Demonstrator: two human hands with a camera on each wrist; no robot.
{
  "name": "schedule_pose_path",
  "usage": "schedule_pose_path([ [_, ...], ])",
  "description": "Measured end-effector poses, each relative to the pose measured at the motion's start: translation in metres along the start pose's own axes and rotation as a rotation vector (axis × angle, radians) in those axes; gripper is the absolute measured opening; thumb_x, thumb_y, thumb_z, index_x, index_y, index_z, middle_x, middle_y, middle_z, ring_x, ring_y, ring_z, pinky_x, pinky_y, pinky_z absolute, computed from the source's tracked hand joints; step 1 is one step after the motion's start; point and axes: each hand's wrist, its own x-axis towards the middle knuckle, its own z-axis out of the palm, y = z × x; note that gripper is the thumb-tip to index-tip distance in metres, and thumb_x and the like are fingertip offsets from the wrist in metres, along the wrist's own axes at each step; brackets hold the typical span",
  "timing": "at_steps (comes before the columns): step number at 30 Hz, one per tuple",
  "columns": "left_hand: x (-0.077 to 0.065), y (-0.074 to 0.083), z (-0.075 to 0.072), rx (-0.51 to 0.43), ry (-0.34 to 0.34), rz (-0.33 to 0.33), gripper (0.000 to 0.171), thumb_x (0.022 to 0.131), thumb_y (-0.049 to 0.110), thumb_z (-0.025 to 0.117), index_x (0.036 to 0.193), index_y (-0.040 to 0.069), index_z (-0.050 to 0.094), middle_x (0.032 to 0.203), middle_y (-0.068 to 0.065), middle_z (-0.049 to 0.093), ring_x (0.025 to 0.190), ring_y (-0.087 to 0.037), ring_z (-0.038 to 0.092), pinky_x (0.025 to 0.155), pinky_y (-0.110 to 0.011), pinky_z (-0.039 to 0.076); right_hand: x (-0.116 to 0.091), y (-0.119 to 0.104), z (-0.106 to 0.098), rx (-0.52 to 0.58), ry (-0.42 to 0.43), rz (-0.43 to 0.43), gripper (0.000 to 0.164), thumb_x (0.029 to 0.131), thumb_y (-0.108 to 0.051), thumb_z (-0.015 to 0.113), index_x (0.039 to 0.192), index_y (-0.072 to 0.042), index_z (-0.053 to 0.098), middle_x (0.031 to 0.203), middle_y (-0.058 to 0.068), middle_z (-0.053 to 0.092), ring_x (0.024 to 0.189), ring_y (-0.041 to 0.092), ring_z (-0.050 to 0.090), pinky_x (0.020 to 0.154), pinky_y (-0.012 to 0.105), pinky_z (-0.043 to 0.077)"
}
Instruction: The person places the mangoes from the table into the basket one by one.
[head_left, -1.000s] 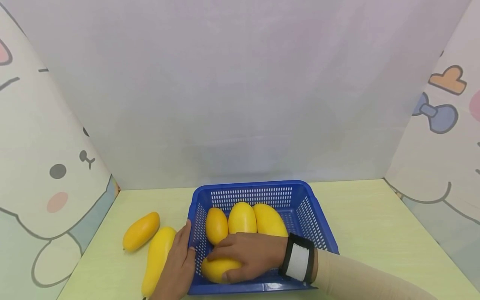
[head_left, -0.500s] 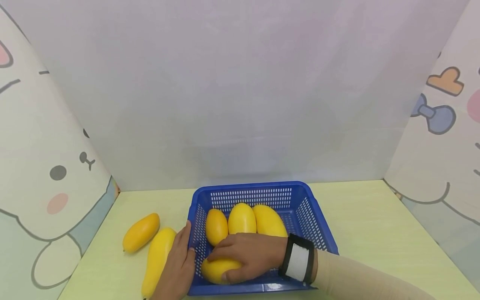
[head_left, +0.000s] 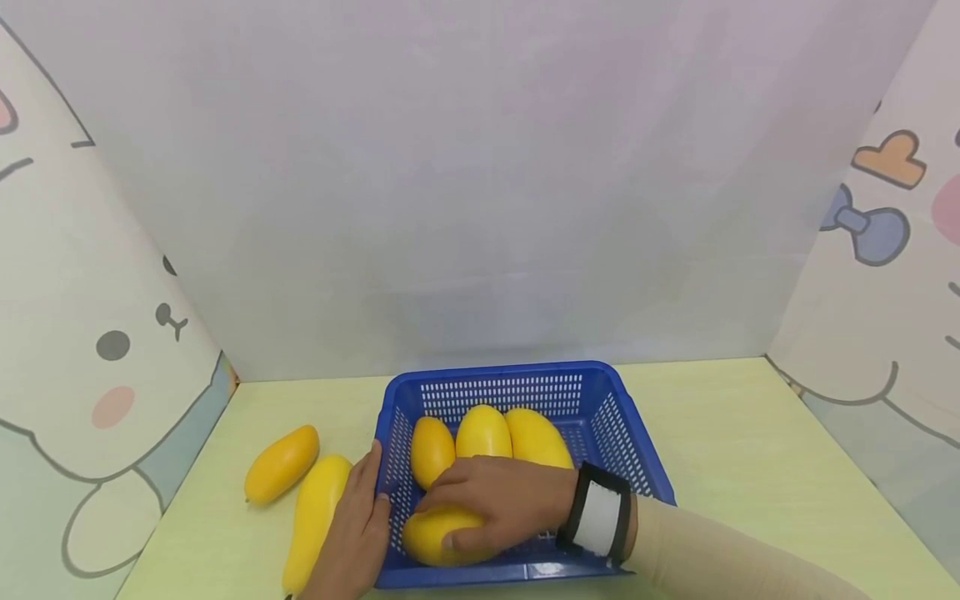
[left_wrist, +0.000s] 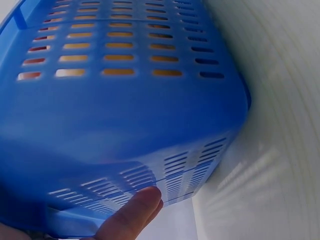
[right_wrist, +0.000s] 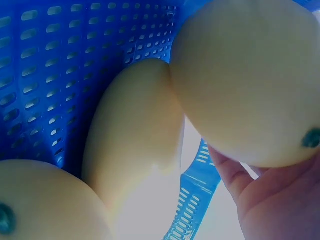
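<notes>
In the head view, a blue plastic basket (head_left: 510, 575) with slotted walls stands on the table. My right hand (head_left: 502, 500) reaches into its front left part and grips a yellow mango (head_left: 438, 537), thumb on the near side and fingers over the far side. That mango (right_wrist: 245, 85) fills the upper right of the right wrist view, against the palm. Behind it in the basket lie an orange-yellow mango (head_left: 432, 450) and two yellow mangoes, one in the middle (head_left: 483, 433). My left hand (head_left: 352, 533) rests with straight fingers along the basket's left side; a fingertip (left_wrist: 145, 197) touches the slotted wall.
Left of the basket, an orange-yellow mango (head_left: 282, 464) and a long yellow mango (head_left: 318, 517) lie on the pale green table (head_left: 750, 450). The long one is partly behind my left hand. A plain pale backdrop (head_left: 495, 183) closes off the back, with cartoon-printed panels at both sides.
My right hand has risen slightly with the mango in its grip, and more of that mango shows. My left hand has stayed in place.
</notes>
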Motion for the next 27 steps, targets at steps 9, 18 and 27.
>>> schedule_pose_path([
  [9, 0.001, -0.001, 0.0, -0.016, 0.006, 0.017, 0.059, 0.097, 0.013, 0.03, 0.15, 0.015, 0.005, 0.152, -0.012, 0.016, 0.135, -0.031, 0.022, 0.108, -0.053, 0.018, -0.002, 0.0, -0.007, 0.001, 0.053, 0.013, 0.046, 0.095, -0.055, 0.033, 0.13, -0.031, 0.05, 0.126, -0.018, 0.051, 0.116, -0.001, 0.039, 0.098, 0.022, 0.035],
  [18, 0.002, -0.003, 0.001, -0.033, 0.003, 0.018, 0.06, 0.096, 0.012, 0.03, 0.15, 0.015, 0.005, 0.152, -0.014, 0.016, 0.135, -0.031, 0.022, 0.107, -0.054, 0.018, -0.01, 0.001, -0.016, -0.026, 0.151, 0.068, 0.049, 0.093, -0.058, 0.037, 0.131, -0.029, 0.049, 0.127, -0.019, 0.049, 0.115, 0.001, 0.04, 0.098, 0.025, 0.037],
  [27, 0.002, -0.003, 0.001, -0.032, 0.01, 0.048, 0.06, 0.096, 0.011, 0.031, 0.15, 0.012, 0.005, 0.151, -0.017, 0.017, 0.134, -0.034, 0.024, 0.106, -0.055, 0.02, -0.025, 0.001, -0.029, -0.104, 0.338, 0.109, 0.041, 0.093, -0.051, 0.044, 0.13, -0.034, 0.048, 0.125, -0.016, 0.05, 0.115, 0.005, 0.041, 0.098, 0.031, 0.038],
])
